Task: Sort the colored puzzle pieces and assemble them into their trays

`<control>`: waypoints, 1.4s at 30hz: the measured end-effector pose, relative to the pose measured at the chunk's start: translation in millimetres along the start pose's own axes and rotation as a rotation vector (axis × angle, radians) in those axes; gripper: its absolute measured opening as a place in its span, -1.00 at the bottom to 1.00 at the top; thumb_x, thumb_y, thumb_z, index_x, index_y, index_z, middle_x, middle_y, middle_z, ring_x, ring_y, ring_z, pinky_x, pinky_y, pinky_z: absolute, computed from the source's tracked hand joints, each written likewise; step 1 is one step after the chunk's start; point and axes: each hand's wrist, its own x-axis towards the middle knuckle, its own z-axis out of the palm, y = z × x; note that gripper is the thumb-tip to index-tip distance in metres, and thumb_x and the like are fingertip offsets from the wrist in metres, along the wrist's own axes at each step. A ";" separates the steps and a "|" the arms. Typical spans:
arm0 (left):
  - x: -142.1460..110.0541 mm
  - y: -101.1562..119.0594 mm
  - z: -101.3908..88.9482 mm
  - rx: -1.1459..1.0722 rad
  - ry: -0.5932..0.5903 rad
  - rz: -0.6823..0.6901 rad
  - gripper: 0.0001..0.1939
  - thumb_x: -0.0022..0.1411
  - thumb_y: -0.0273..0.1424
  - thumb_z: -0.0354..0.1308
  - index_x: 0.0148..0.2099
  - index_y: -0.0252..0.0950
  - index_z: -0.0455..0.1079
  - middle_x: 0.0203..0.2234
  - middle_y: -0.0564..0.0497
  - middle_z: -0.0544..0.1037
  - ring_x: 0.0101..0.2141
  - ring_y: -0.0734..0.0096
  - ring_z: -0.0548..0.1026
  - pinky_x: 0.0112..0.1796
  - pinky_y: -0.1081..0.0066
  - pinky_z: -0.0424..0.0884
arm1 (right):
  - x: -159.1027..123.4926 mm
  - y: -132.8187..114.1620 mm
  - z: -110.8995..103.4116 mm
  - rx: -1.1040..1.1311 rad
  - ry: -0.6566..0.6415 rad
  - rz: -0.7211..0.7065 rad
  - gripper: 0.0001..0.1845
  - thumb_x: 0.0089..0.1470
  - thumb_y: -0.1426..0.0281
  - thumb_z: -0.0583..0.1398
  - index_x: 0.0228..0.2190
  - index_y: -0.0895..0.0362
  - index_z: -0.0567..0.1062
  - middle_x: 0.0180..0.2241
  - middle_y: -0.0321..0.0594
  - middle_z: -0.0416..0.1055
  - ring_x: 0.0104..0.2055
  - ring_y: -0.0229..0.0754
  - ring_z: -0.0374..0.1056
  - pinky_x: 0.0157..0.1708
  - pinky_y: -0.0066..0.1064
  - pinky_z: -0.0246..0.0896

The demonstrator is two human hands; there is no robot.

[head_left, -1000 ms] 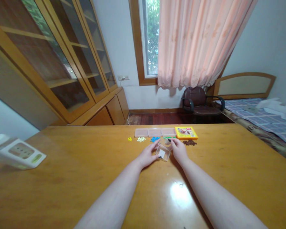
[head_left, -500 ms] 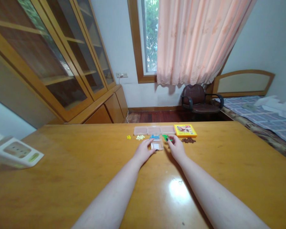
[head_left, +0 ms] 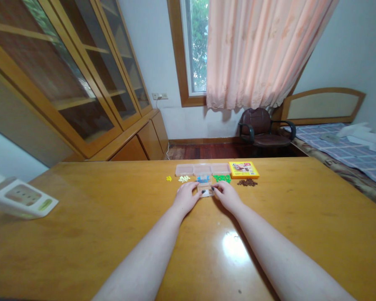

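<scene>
And there it goes: the right hand (head_left: 228, 197) has been lifted off the green plastic pieces (head_left: 222, 178), which are now left in full view, and brought across to the small clear plastic box (head_left: 206, 190)! The box, tilted a second ago, has been set level and is now clasped from both sides, with the left hand (head_left: 185, 198) closed against its other edge.

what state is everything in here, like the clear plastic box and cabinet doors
small clear plastic box, held between both hands
left hand, on its left side
right hand, on its right side
glass-fronted wooden cabinet, doors shut
peach curtain, hanging across most of the window
yellow cardboard box, lying flat, shut
</scene>
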 end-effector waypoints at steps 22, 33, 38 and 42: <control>3.0 -54.7 -15.8 0.468 -0.193 -0.440 -0.26 0.27 -0.09 -0.26 0.30 -0.57 -0.12 0.27 -0.30 -0.16 0.26 0.05 -0.12 0.19 0.14 -0.09 | -0.9 -3.0 -3.1 0.017 0.007 0.028 -0.77 0.09 0.33 0.07 -0.37 0.15 0.50 -0.38 -0.18 0.41 -0.32 -0.18 0.29 -0.29 -0.37 0.16; -50.8 38.0 24.6 0.463 -0.316 -0.376 -0.04 0.12 0.02 -0.06 0.26 -0.74 -0.11 0.23 -0.50 -0.19 0.24 -0.17 -0.18 0.18 0.02 -0.11 | 0.4 -0.7 -2.2 0.048 0.047 0.050 -0.78 0.07 0.34 0.08 -0.38 0.15 0.50 -0.38 -0.17 0.43 -0.31 -0.16 0.31 -0.27 -0.36 0.19; -69.4 66.1 34.1 0.358 -0.386 -0.236 -0.08 0.10 -0.01 -0.02 0.28 -0.64 -0.08 0.25 -0.40 -0.15 0.25 -0.12 -0.24 0.20 0.01 -0.17 | 0.4 -2.5 -3.3 0.045 0.077 0.062 -0.77 0.06 0.34 0.07 -0.39 0.16 0.50 -0.38 -0.16 0.43 -0.31 -0.15 0.32 -0.27 -0.35 0.19; -70.7 75.8 27.9 0.233 -0.406 -0.210 -0.11 0.13 -0.02 -0.05 0.29 -0.61 -0.08 0.26 -0.37 -0.17 0.25 -0.10 -0.24 0.19 0.00 -0.14 | -1.6 -7.3 -7.5 0.048 0.077 0.066 -0.78 0.07 0.36 0.06 -0.42 0.15 0.48 -0.42 -0.19 0.44 -0.35 -0.17 0.32 -0.33 -0.39 0.17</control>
